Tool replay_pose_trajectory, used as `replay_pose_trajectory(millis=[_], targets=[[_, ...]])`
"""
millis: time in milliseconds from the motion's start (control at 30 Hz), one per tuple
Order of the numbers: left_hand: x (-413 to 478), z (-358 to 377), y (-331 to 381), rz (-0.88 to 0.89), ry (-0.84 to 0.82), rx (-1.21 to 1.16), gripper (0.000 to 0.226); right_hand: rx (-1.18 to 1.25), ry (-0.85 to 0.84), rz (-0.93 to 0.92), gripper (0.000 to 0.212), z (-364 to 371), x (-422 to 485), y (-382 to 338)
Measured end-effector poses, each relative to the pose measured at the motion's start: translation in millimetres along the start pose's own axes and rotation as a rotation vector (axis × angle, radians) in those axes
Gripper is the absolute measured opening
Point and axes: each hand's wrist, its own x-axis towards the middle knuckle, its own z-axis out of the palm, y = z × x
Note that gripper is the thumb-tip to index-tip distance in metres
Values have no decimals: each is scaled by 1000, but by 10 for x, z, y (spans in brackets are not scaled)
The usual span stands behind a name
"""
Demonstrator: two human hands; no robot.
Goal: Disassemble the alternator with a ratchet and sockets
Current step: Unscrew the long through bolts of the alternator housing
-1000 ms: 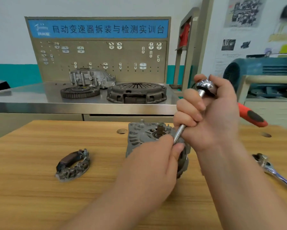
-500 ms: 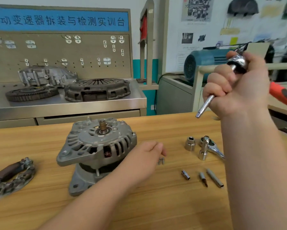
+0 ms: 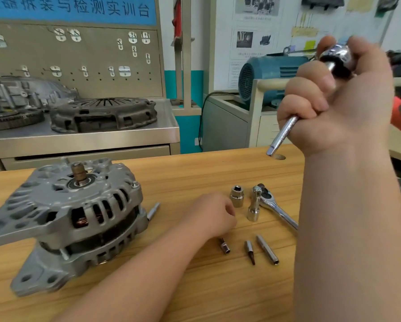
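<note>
The grey alternator stands on the wooden table at the left, shaft end up. My right hand is raised at the upper right. It grips a chrome ratchet with a red handle, and the extension bar points down and left, clear of everything. My left hand rests on the table right of the alternator with its fingers curled under, hiding what they touch. A long bolt lies against the alternator's side.
A socket and a second ratchet with an upright deep socket lie beyond my left hand. A small socket and two bits lie nearer. A steel bench behind carries a clutch cover.
My right hand lifted the ratchet and extension off the alternator, up and to the right. My left hand left the alternator and came down on the table beside the sockets.
</note>
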Motion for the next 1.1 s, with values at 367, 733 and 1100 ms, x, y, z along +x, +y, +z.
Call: replay_pose_trajectory(millis=[367,733,1100], targets=[[-119,14,129,75,69,77,22,63,9,-7,28,-10,50,77],[-1353,-1093,-182,436,705,221,23,-108,-14,149,32,240,-26,465],[-1856,-1370,-1396,-6,672,-23,61,-345,-112,377,27,447,-169,1204]])
